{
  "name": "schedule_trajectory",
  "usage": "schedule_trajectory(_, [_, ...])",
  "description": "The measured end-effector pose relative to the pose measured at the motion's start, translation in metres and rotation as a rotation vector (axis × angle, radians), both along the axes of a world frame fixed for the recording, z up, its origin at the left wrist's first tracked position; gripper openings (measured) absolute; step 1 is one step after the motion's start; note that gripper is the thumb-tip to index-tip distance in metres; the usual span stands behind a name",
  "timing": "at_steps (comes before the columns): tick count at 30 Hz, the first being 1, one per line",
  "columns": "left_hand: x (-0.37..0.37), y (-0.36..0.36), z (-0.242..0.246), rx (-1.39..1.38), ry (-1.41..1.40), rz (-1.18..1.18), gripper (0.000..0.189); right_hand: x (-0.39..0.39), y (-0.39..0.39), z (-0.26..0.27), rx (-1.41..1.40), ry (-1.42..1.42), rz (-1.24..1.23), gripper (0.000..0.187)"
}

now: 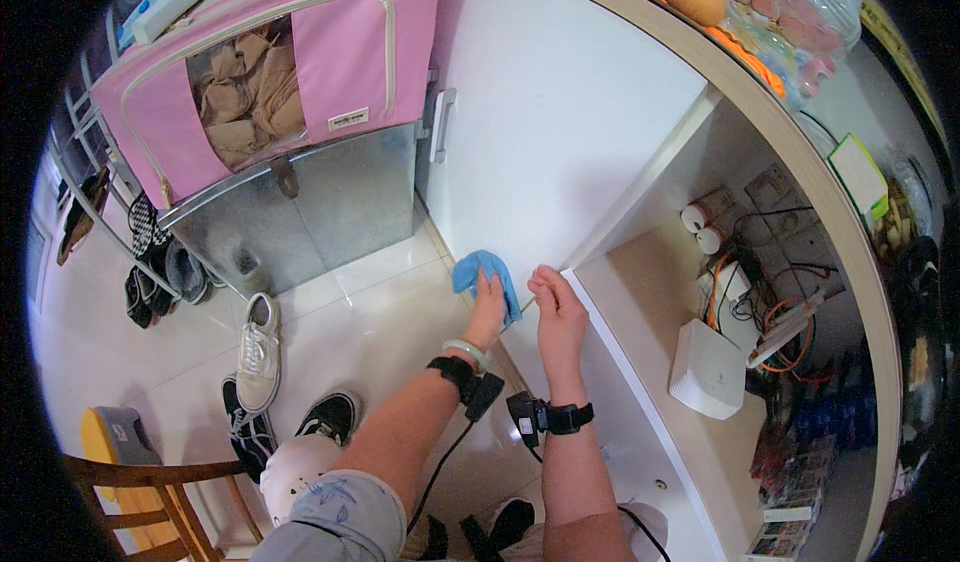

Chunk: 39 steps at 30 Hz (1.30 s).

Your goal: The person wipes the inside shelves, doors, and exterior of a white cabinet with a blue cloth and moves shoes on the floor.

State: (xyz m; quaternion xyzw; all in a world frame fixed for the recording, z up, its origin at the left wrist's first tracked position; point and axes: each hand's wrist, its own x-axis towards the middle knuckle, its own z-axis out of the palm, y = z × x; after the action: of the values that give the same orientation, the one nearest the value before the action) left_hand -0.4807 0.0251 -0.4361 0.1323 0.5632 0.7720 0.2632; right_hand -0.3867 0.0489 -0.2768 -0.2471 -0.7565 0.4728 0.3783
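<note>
My left hand (489,308) grips a blue cloth (480,262) against the lower edge of a white cabinet door (547,112), close to the floor. Part of the cloth is hidden under the fingers. Just to its right, my right hand (559,308) is raised in front of the cabinet, its fingers loosely bent and nothing visible in it. Whether its fingertips touch the door is unclear. Both wrists wear black straps with small devices, and a pale bangle (466,350) circles the left wrist. A white handle (443,125) is on the door's left side.
Left of the door, a pink fabric storage box (360,52) sits on a metal chest (352,202). A white sneaker (259,352) and a wooden chair (150,476) are at lower left. An open shelf at right holds a white router (709,371) and tangled cables (739,284).
</note>
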Motion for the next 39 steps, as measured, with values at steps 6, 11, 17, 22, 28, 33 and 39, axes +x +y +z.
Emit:
schedule_trajectory(6, [0.042, -0.006, 0.076, 0.000, 0.209, -0.054, 0.054, 0.010, -0.003, 0.032, -0.128, 0.142, -0.059, 0.019])
schedule_trajectory(11, [0.043, -0.009, 0.154, 0.108, 0.639, 0.004, 0.049, 0.017, -0.001, 0.051, -0.119, 0.259, -0.124, 0.019])
schedule_trajectory(17, [-0.013, 0.008, 0.161, 0.069, 0.684, 0.101, 0.048, 0.016, -0.004, 0.043, -0.172, 0.293, -0.095, 0.018])
schedule_trajectory(22, [-0.060, 0.029, 0.121, 0.061, 0.534, 0.163, 0.048, 0.016, -0.004, 0.023, -0.108, 0.134, -0.037, 0.019])
schedule_trajectory(28, [-0.087, 0.027, 0.015, 0.056, 0.122, 0.047, 0.055, 0.009, -0.003, 0.003, -0.012, 0.005, 0.003, 0.023])
schedule_trajectory(33, [-0.046, 0.022, -0.042, -0.090, -0.175, -0.011, 0.060, 0.006, 0.001, -0.003, 0.083, -0.021, 0.000, 0.028])
schedule_trajectory(39, [-0.032, 0.015, -0.011, 0.026, -0.172, 0.013, 0.059, -0.003, 0.000, -0.002, 0.044, 0.004, 0.008, 0.030])
